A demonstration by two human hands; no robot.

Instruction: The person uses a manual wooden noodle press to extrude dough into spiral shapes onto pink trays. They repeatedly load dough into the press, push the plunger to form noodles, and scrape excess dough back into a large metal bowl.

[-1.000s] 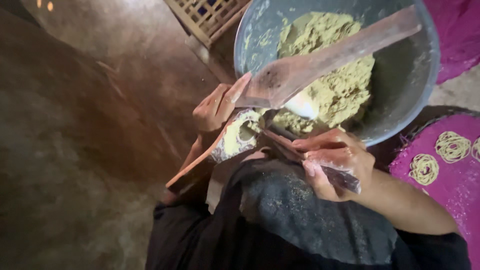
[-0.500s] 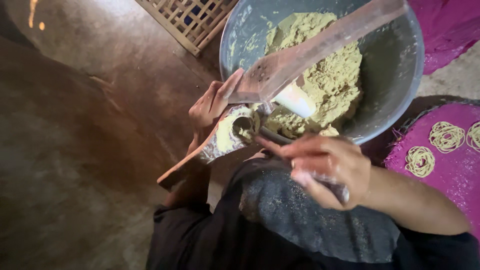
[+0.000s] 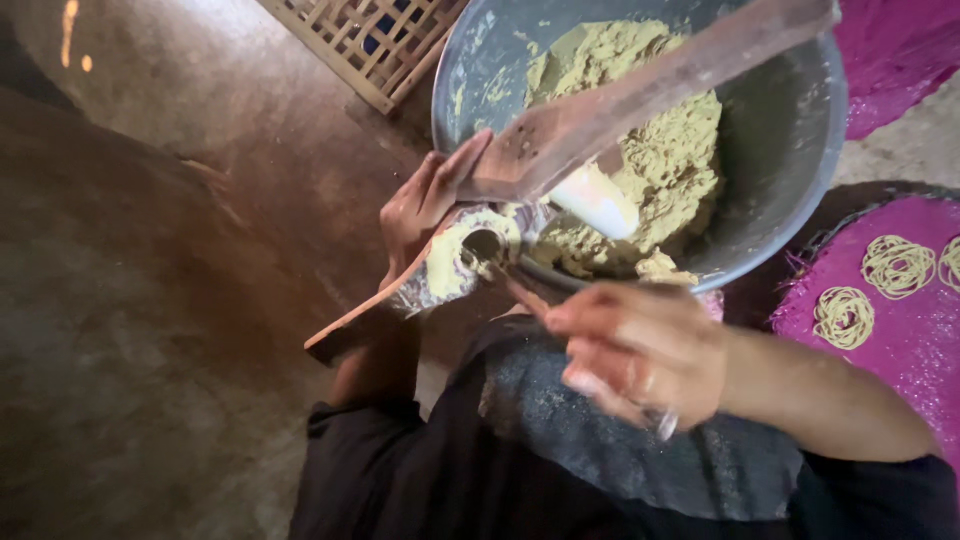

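- Nearest of all is the person's dark clothing (image 3: 600, 470), filling the bottom of the view.
- Just above it the right hand (image 3: 640, 355) is blurred; its fingers are curled together, and something small and shiny shows under them, but I cannot tell what it is or how firmly it is gripped.
- From that hand a thin stick (image 3: 515, 290) runs up and left toward the round opening of the press.
- The left hand (image 3: 425, 205) is closed around the wooden press (image 3: 440, 270), thumb against the upper arm and fingers behind it.
- The lower arm of the press slants down to the left, its end over the brown floor (image 3: 150, 300).
- The opening of the press is smeared with yellowish dough, and clear plastic is wrapped around that part.
- The upper arm (image 3: 650, 95) of the press is lifted and reaches far right across the bowl, with a pale plug (image 3: 595, 200) hanging under it.
- Behind the press sits a grey metal bowl (image 3: 790, 170) holding a lump of dough (image 3: 660, 150).
- To the right lies a pink mat (image 3: 890, 340) with coils of pressed dough (image 3: 895, 265) on it.
- Farthest off, top centre, is a woven basket (image 3: 370, 45).
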